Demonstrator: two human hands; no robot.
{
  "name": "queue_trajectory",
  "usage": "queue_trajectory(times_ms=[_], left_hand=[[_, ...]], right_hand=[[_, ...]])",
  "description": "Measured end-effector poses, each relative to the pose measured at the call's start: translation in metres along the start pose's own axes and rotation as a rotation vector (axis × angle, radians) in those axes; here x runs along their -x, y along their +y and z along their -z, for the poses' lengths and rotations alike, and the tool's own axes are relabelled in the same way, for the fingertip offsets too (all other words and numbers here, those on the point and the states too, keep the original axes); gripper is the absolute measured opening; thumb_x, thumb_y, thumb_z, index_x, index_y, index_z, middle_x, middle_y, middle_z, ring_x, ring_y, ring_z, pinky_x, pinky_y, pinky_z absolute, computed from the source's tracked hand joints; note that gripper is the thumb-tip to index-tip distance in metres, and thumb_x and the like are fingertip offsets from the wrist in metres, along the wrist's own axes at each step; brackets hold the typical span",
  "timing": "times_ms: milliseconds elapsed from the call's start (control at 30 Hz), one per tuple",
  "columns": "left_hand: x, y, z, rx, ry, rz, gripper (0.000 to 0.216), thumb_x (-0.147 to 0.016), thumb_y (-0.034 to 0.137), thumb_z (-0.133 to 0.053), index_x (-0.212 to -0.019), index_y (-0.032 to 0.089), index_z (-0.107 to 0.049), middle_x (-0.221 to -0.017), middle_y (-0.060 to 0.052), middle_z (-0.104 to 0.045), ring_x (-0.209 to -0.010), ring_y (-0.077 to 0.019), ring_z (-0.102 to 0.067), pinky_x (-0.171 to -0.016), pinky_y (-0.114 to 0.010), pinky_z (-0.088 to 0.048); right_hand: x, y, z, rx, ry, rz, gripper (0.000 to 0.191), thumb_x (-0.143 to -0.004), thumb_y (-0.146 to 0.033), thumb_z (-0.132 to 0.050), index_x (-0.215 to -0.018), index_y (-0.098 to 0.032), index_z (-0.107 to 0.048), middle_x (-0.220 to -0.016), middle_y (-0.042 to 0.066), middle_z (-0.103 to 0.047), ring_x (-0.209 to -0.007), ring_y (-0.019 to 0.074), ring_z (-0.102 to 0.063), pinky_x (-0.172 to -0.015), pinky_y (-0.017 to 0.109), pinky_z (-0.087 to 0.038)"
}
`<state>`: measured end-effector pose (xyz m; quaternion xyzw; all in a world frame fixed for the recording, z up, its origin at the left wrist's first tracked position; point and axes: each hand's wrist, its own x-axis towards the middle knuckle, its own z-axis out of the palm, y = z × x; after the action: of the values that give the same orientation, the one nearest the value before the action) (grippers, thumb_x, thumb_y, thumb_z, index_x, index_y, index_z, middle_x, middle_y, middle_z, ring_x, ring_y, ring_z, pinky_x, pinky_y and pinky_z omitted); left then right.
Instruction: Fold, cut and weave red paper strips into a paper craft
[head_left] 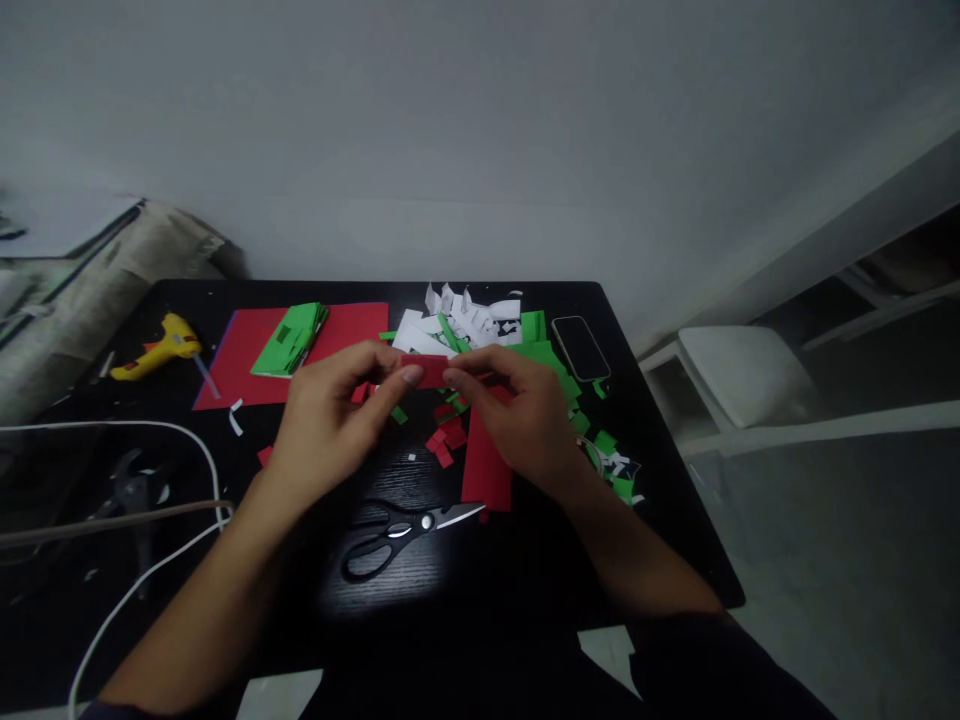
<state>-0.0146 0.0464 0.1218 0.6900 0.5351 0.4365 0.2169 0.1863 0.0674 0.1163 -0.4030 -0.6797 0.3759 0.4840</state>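
Pinched narrowly between thumbs and fingertips, a small rectangular piece of red paper (pixel 426 372) is being held at its left end by the left hand (pixel 326 415) and at its right end by the right hand (pixel 525 420); it is sitting at the centre of the frame, above the black wood-grain table (pixel 547 590). Progress, as judged from this view: cutting is appearing well advanced, since small red paper cuttings (pixel 448 440) are lying loose below the hands, and curled white paper scraps (pixel 480 320) are heaping at upper centre; the held piece is seeming folded along its upper edge, though its layers are not showing clearly enough to confirm. Remaining stock: a long red paper strip (pixel 487 475) is lying partly under the right hand; a large red paper sheet (pixel 356 328) is lying at upper left, beneath a folded green paper bundle (pixel 291 340); black-handled metal scissors (pixel 427 521) are resting at lower centre, out of both hands.
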Motion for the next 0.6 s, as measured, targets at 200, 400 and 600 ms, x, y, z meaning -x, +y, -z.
queue_trajectory(times_ms=[200, 400, 600], left_hand=[[0.021, -0.045, 0.014, -0.165, -0.161, 0.333, 0.039, -0.093, 0.058, -0.063, -0.082, 0.022, -0.07, -0.068, -0.001, -0.07, -0.058, -0.0184, -0.062, -0.052, -0.026, -0.044], [0.05, -0.081, 0.023, -0.421, -0.187, 0.56, 0.036, -0.09, 0.053, -0.056, -0.094, 0.022, -0.076, -0.085, -0.008, -0.079, -0.075, -0.0279, -0.073, -0.066, -0.032, -0.051], [0.063, -0.077, 0.021, -0.439, -0.013, 0.622, 0.041, -0.091, 0.052, -0.056, -0.111, 0.019, -0.07, -0.1, -0.01, -0.076, -0.081, -0.026, -0.069, -0.073, -0.033, -0.049]], right_hand=[[0.0, -0.006, 0.009, -0.085, 0.066, -0.027, 0.003, -0.093, -0.024, -0.073, -0.092, -0.024, -0.076, -0.093, 0.0, -0.078, -0.085, 0.0163, -0.073, -0.077, 0.031, -0.06], [0.0, -0.011, 0.009, -0.183, 0.045, -0.016, 0.003, -0.091, -0.022, -0.073, -0.089, -0.021, -0.075, -0.087, 0.0, -0.076, -0.08, 0.0139, -0.07, -0.075, 0.028, -0.057], [0.008, -0.017, 0.001, -0.232, 0.011, -0.09, 0.034, -0.083, -0.027, -0.081, -0.068, -0.021, -0.05, -0.062, -0.009, -0.047, -0.055, 0.0079, -0.043, -0.053, 0.023, -0.039]])
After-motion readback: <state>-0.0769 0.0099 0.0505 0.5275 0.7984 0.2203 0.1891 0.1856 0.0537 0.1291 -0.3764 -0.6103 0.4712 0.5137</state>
